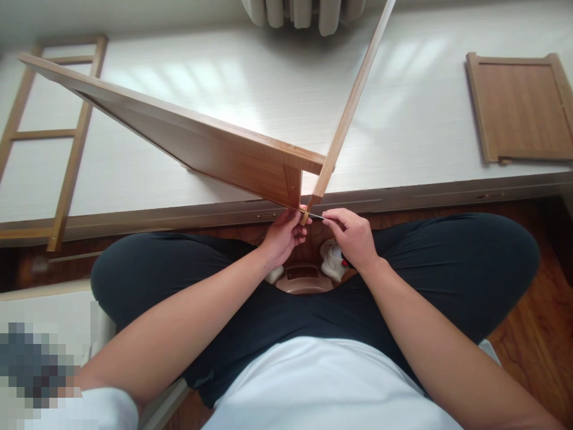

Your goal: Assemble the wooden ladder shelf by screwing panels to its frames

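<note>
A wooden panel [215, 140] with a raised frame stands tilted over the front edge of the white surface. Against its near right corner rests a long wooden bar [353, 98], slanting up and away. My left hand [283, 237] is closed around the lower near corner of the panel, close to the bar's end. Between thumb and fingers my right hand [351, 234] pinches a thin metal rod [317, 215], probably a hex key. The rod reaches left to the wooden bar's lower end; its tip is too small to make out.
A ladder-like wooden frame [76, 134] lies on the left of the white surface [416, 137], overhanging its front edge. A smaller wooden panel [521, 107] lies at the right. White radiator columns [302, 12] stand behind. A pinkish object [304, 285] is on the floor between my feet.
</note>
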The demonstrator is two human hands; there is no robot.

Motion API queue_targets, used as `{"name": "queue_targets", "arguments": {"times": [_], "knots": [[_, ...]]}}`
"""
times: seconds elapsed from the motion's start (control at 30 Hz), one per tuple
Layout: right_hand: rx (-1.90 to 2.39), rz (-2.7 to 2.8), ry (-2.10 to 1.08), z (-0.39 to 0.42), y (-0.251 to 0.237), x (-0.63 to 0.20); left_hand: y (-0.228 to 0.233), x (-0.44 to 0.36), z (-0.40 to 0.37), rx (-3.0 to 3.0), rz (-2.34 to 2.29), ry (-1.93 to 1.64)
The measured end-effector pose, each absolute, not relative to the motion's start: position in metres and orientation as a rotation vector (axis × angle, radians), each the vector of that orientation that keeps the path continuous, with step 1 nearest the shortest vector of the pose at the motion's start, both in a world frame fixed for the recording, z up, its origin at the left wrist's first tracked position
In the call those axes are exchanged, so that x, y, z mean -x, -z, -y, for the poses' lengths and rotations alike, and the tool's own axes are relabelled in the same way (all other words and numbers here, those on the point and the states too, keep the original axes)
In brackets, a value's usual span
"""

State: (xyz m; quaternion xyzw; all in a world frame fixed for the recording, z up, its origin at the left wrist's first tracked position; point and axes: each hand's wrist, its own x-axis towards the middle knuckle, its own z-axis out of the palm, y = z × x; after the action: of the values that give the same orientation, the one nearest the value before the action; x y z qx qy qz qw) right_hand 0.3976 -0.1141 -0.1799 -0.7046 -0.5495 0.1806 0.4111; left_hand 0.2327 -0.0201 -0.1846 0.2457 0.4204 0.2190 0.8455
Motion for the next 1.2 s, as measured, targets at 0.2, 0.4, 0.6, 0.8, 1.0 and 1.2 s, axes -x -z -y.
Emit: {"name": "queue_targets", "arguments": {"times": [0.2,0.4,0.6,0.8,1.0,1.2], "knots": [[1.834,1.365,-0.471,0.1145,0.1806,-0.3977,0.1842,-0.2326,0.0199,-0.516,-0.886,-0.459],[1.833,1.344,-0.497,0.1143,0.1796,-0.3976,0.1850,-0.2330,0.0201,-0.516,-0.881,-0.462],[1.844,1.263,-0.582,0.1161,0.1797,-0.3971,0.1827,-0.2336,0.0201,-0.509,-0.891,-0.459],[1.839,1.212,-0.630,0.1156,0.1800,-0.3958,0.1829,-0.2338,0.0202,-0.514,-0.887,-0.460],[1.833,1.191,-0.653,0.1156,0.1796,-0.3956,0.1840,-0.2335,0.0203,-0.514,-0.879,-0.461],[1.788,1.096,-0.814,0.1168,0.1851,-0.3951,0.1832,-0.2339,0.0205,-0.518,-0.888,-0.459]]}}
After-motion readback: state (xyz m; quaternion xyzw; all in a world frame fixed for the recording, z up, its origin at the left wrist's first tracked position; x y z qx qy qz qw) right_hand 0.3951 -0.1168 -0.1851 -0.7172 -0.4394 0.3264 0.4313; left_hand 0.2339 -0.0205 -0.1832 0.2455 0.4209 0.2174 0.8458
